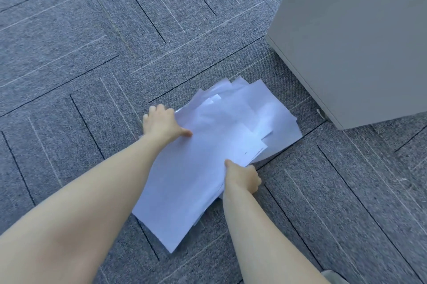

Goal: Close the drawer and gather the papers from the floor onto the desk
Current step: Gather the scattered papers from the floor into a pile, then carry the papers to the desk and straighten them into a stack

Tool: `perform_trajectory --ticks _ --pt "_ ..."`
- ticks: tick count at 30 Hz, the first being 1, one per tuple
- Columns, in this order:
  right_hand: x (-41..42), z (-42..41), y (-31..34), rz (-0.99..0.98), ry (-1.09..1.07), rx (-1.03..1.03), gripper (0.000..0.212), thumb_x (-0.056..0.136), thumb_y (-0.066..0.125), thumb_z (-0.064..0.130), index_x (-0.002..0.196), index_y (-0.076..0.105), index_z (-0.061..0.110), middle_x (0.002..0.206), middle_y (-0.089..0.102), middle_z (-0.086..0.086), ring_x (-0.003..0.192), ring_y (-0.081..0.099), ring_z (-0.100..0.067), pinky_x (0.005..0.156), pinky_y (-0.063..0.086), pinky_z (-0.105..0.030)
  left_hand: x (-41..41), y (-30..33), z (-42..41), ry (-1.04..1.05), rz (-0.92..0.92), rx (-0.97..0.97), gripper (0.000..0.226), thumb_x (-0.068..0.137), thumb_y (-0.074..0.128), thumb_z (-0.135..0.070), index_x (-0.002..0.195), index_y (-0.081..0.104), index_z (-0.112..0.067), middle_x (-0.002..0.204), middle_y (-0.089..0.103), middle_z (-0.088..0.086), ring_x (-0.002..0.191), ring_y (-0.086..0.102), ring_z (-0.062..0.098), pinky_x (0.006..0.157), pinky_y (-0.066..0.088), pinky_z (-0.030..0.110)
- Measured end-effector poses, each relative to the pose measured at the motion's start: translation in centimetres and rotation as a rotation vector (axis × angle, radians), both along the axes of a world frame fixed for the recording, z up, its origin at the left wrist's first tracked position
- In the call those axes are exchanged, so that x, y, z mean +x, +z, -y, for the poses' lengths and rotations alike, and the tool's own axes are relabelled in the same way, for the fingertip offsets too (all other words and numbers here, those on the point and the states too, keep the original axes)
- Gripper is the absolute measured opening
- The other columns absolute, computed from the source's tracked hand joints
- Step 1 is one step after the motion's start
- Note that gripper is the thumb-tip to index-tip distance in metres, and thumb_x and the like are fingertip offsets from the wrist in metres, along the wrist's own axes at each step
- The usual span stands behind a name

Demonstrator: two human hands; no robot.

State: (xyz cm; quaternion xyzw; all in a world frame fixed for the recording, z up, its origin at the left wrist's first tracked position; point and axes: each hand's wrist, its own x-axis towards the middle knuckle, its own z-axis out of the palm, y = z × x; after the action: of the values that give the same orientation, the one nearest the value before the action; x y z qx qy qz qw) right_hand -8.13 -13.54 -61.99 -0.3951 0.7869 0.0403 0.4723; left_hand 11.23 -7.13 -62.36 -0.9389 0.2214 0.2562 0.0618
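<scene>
A loose pile of white papers (215, 145) lies on the grey carpet in the middle of the view, its sheets fanned out unevenly. My left hand (161, 123) grips the pile's left edge, thumb on top and fingers curled under. At the lower right edge of the pile my right hand (242, 176) holds it the same way, thumb pressed on the top sheet. A grey cabinet (351, 36) stands at the upper right; I see only its plain side panels, and no drawer front shows. The desk is out of view.
Grey carpet tiles (92, 41) with dark and light stripes cover the floor all around. The cabinet's lower corner (339, 125) stands close to the right of the pile. A pale object (333, 276) pokes in at the bottom right edge.
</scene>
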Motion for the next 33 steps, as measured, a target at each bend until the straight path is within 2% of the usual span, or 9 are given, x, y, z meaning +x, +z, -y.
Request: perform_trajectory --ticks 4,6,9,14,19,25,27,30,33 --pt "-0.4 0.0 0.5 0.116 -0.156 -0.101 0.068 0.077 0.070 0.012 0.140 0.042 0.010 0.131 0.053 -0.015 0.103 0.060 -0.034 0.076 0.044 -0.037 -0.9 0.6 0.1 0.071 -0.145 -0.176 0.041 0.067 0.073 -0.040 0.100 0.061 -0.018 0.107 0.068 0.010 0.109 0.058 0.032 0.087 0.045 0.038" --pt "-0.6 0.6 0.7 0.190 -0.252 -0.053 0.073 0.079 0.072 0.010 0.143 0.038 0.007 0.129 0.056 -0.013 0.105 0.058 -0.030 0.084 0.048 -0.040 -1.4 0.4 0.0 0.196 -0.381 -0.314 0.029 0.067 0.074 -0.027 0.094 0.067 -0.020 0.098 0.072 0.005 0.097 0.067 0.028 0.084 0.053 0.038" --pt "-0.2 1.9 2.5 0.331 -0.283 0.142 0.082 0.077 0.077 0.016 0.147 0.036 0.003 0.146 0.048 -0.014 0.128 0.051 -0.036 0.103 0.045 -0.053 -1.5 1.7 -0.5 0.370 -0.608 -0.472 0.027 0.066 0.072 -0.015 0.093 0.072 -0.018 0.093 0.076 0.007 0.085 0.073 0.026 0.082 0.059 0.044" --pt "1.2 2.8 7.1 0.487 -0.157 0.179 0.055 0.071 0.080 0.010 0.117 0.054 -0.002 0.115 0.067 -0.017 0.102 0.067 -0.037 0.089 0.055 -0.050 -0.3 7.7 -3.9 0.575 -0.625 -0.729 0.020 0.074 0.072 0.005 0.087 0.071 -0.011 0.065 0.075 -0.006 0.062 0.070 0.017 0.052 0.058 0.025" --pt "4.7 3.6 23.4 0.672 0.099 0.030 0.019 0.079 0.071 -0.001 0.096 0.070 0.007 0.093 0.074 -0.009 0.084 0.070 -0.028 0.082 0.058 -0.043 -0.2 23.9 -5.8 0.786 -0.545 -0.992 0.022 0.066 0.079 0.002 0.082 0.069 -0.009 0.058 0.073 -0.010 0.050 0.067 0.007 0.051 0.058 0.025" --pt "8.6 6.0 49.8 0.841 0.269 -0.241 0.010 0.076 0.066 0.011 0.084 0.068 0.017 0.078 0.072 0.009 0.072 0.062 -0.014 0.075 0.057 -0.040 0.0 49.1 -2.6 0.888 -0.403 -1.314 0.007 0.075 0.077 -0.008 0.078 0.071 -0.011 0.062 0.073 -0.008 0.055 0.066 0.010 0.055 0.057 0.025" --pt "8.9 7.5 59.5 0.935 0.274 -0.310 0.010 0.081 0.063 0.003 0.081 0.066 0.013 0.073 0.064 0.004 0.067 0.052 -0.013 0.062 0.048 -0.028 0.2 57.8 -0.7 0.857 -0.373 -1.400 0.007 0.074 0.079 -0.015 0.076 0.073 -0.015 0.066 0.073 -0.006 0.060 0.065 0.014 0.061 0.056 0.030" --pt "8.3 10.9 73.1 1.010 0.257 -0.406 0.009 0.080 0.060 0.004 0.075 0.052 0.003 0.065 0.040 -0.005 0.057 0.033 -0.014 0.049 0.029 -0.024 0.3 70.6 3.2 0.760 -0.382 -1.524 0.009 0.074 0.080 -0.020 0.079 0.075 -0.014 0.072 0.075 -0.001 0.064 0.067 0.017 0.063 0.057 0.034" --pt "6.2 15.4 84.6 1.075 0.241 -0.542 0.009 0.082 0.063 0.006 0.076 0.062 0.012 0.065 0.045 -0.003 0.056 0.037 -0.013 0.046 0.031 -0.022 -0.7 82.2 8.3 0.627 -0.363 -1.624 0.007 0.075 0.079 -0.024 0.078 0.076 -0.019 0.068 0.075 -0.009 0.061 0.070 0.010 0.056 0.056 0.027"
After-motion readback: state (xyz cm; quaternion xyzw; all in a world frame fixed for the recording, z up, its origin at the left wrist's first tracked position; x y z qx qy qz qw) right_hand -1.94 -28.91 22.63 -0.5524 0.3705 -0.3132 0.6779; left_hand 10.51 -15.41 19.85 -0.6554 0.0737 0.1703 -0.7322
